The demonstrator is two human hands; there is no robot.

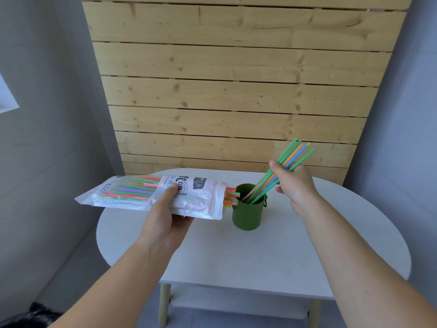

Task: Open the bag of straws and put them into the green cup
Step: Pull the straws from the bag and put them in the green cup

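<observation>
**A:** What is on the left side?

**B:** The left hand [163, 216] holds the bag of straws [132, 197] a little above the worktop [260, 256]. The thumb is on top and the other fingers are under the bag. Its long axis goes from left to right, with the open mouth to the right. Some straw ends [233, 196] stick out there, just beside the rim of the green cup [248, 214].

**B:** Further right, the right hand [295, 183] is curled around a bunch of straws [292, 157]. Their low ends are inside the cup, and they lean up toward the far right.

**A:** Which hand is nearer to the cup?

**B:** The right one. I think it only needs to let go, then reach left to the bag mouth.
</observation>
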